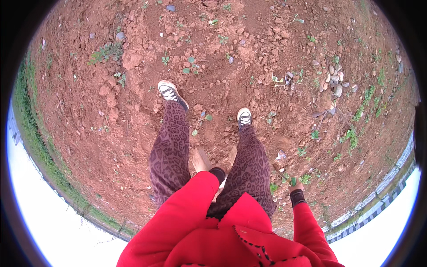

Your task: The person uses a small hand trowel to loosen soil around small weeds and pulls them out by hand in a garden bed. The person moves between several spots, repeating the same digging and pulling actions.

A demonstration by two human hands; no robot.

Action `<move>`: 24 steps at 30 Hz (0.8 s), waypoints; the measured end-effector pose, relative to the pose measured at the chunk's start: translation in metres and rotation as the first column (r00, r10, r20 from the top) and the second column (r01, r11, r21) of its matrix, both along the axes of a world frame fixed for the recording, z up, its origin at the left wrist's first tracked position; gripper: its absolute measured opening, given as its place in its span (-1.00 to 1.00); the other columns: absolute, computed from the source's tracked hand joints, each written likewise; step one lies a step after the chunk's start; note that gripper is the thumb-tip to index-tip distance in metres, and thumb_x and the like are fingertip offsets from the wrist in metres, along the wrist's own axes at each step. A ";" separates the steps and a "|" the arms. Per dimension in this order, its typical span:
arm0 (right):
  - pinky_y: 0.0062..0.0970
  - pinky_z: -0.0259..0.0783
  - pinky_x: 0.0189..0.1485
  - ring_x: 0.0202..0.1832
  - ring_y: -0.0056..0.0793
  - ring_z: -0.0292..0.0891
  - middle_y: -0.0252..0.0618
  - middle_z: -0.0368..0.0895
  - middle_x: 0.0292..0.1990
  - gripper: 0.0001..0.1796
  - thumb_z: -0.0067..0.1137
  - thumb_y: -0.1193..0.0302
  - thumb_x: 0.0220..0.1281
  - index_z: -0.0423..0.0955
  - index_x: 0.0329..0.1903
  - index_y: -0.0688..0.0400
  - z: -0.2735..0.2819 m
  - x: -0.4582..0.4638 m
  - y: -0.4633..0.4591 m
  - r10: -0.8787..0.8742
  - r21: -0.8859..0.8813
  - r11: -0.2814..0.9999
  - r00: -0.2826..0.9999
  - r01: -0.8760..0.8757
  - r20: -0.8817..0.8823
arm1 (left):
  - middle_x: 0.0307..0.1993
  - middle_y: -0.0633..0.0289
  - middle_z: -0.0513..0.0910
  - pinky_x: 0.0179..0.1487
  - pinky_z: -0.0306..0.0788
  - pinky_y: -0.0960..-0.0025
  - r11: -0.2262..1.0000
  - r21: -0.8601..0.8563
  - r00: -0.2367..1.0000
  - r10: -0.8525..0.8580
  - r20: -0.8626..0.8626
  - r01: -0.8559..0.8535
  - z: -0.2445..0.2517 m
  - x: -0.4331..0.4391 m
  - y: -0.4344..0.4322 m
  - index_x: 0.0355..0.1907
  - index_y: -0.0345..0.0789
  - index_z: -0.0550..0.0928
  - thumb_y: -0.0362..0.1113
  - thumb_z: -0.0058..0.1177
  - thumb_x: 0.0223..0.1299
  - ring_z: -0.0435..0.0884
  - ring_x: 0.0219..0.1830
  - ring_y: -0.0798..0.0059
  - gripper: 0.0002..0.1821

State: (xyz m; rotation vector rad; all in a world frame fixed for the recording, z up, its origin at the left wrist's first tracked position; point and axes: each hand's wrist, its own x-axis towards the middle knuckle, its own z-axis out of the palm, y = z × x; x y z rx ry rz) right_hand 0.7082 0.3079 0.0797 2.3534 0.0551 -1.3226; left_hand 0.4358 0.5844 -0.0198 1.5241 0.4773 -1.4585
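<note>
My right hand is at the right, beside my right leg, closed around the green handle of a hand tool. The tool's narrow brownish end points up and left, close to the soil; its exact kind is unclear. My left arm, in a red sleeve, reaches between my knees. Its dark cuff shows, but the left hand itself is hidden. Near that cuff are a pale wooden piece and a second wooden piece, partly covered by my leg.
A seedling grows between my shoes, with another seedling right of the right shoe. Reddish, cloddy soil surrounds me. Stones are heaped at the right. A grassy strip borders the left; a striped kerb runs at lower right.
</note>
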 end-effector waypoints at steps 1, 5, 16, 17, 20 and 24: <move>-0.27 0.43 -0.21 -0.30 -0.10 0.52 -0.06 0.57 -0.43 -0.59 0.26 0.39 -0.32 0.46 -0.23 0.06 0.009 -0.003 0.014 -0.024 0.046 0.999 0.999 0.022 0.029 | -0.20 0.05 0.59 -0.09 0.41 0.16 1.000 -0.016 1.000 -0.016 0.015 0.016 -0.004 0.002 0.010 -0.08 -0.18 0.49 -0.23 -0.15 0.10 0.56 -0.13 0.15 -0.69; -0.24 0.43 -0.19 -0.28 -0.09 0.51 -0.05 0.57 -0.41 -0.59 0.23 0.39 -0.30 0.45 -0.21 0.06 0.059 -0.016 0.078 -0.066 -0.014 0.998 0.996 0.067 0.064 | -0.20 0.06 0.59 -0.08 0.40 0.17 0.995 -0.074 0.995 -0.058 0.082 0.064 -0.011 0.005 0.063 -0.08 -0.18 0.49 -0.23 -0.15 0.10 0.56 -0.12 0.15 -0.69; -0.26 0.42 -0.22 -0.29 -0.09 0.51 -0.08 0.57 -0.43 -0.57 0.22 0.36 -0.33 0.49 -0.21 -0.07 0.186 -0.001 0.226 -0.037 -0.054 0.997 0.971 0.051 0.235 | -0.20 0.07 0.59 -0.07 0.40 0.17 0.972 -0.199 0.972 -0.079 0.222 0.125 0.008 0.036 0.166 -0.08 -0.18 0.50 -0.21 -0.16 0.12 0.55 -0.11 0.16 -0.69; -0.28 0.43 -0.22 -0.30 -0.11 0.52 -0.09 0.57 -0.43 -0.57 0.21 0.39 -0.32 0.49 -0.20 -0.09 0.188 0.009 0.233 0.056 -0.142 0.990 0.964 -0.020 0.258 | -0.20 0.07 0.59 -0.07 0.40 0.17 0.970 -0.207 0.971 -0.075 0.229 0.124 0.007 0.043 0.168 -0.08 -0.18 0.50 -0.21 -0.16 0.12 0.55 -0.11 0.16 -0.69; -0.29 0.43 -0.23 -0.31 -0.11 0.52 -0.09 0.57 -0.45 -0.58 0.22 0.42 -0.34 0.50 -0.22 -0.04 0.202 0.053 0.247 0.018 -0.047 0.999 0.953 -0.004 0.303 | -0.20 0.07 0.59 -0.07 0.39 0.17 0.969 -0.213 0.967 -0.074 0.245 0.128 0.002 0.072 0.179 -0.08 -0.18 0.50 -0.21 -0.16 0.12 0.55 -0.11 0.17 -0.69; -0.28 0.43 -0.23 -0.31 -0.11 0.52 -0.06 0.57 -0.43 -0.64 0.21 0.41 -0.34 0.50 -0.28 0.04 0.190 0.138 0.252 0.092 -0.111 0.992 0.964 -0.066 0.250 | -0.20 0.08 0.59 -0.06 0.39 0.17 0.974 -0.198 0.964 -0.053 0.261 0.108 -0.024 0.138 0.191 -0.08 -0.18 0.50 -0.20 -0.17 0.13 0.55 -0.11 0.17 -0.69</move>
